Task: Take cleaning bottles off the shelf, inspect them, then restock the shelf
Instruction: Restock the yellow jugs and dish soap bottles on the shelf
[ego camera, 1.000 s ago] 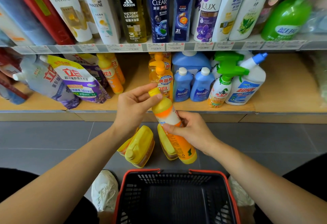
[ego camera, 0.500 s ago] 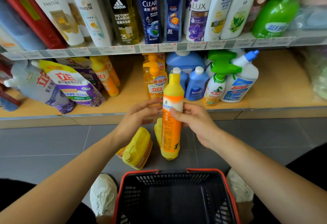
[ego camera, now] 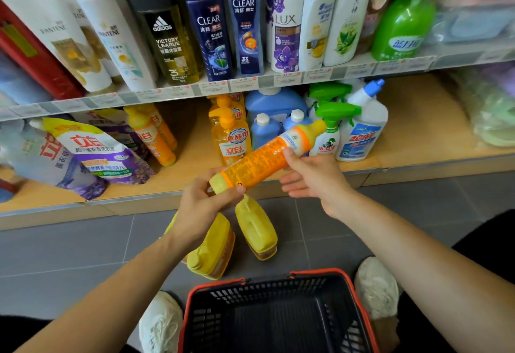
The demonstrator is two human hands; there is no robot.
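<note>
Orange cleaning bottle point(ego camera: 259, 157): held in the air just in front of the lower shelf point(ego camera: 418, 167), forward of its front edge and above the floor point(ego camera: 69, 255). It is tilted. The yellow base is low on the person's left, the yellow cap is high on the right, and the printed orange label faces up.

Left hand point(ego camera: 200, 208): the fingers are curled round the base end and the thumb lies across the label, so the hand is clamped on the bottle.

Right hand point(ego camera: 315, 180): the thumb tip rests on the bottle beside the white band near the neck. The other fingers point(ego camera: 289, 194) lie straight and slightly apart beneath the body. Whether any finger touches the far side cannot be told.

Lower shelf, left to right:
- refill pouches point(ego camera: 97, 152) leaning near the left end
- two orange bottles point(ego camera: 150, 135) of like colour
- an orange pump bottle point(ego camera: 230, 138)
- blue bottles point(ego camera: 264, 130) with white caps
- green-trigger spray bottles point(ego camera: 333, 118)
- a white bottle with a blue cap point(ego camera: 362, 130)

Upper shelf point(ego camera: 264, 81): shampoo bottles point(ego camera: 242, 26) stand side by side along the front edge.

Floor: yellow jugs point(ego camera: 211, 247) stand side by side just before the lower shelf's front edge, below the held bottle. A black basket point(ego camera: 264, 290) with a red rim sits nearer the person, between two white shoes point(ego camera: 160, 322).
</note>
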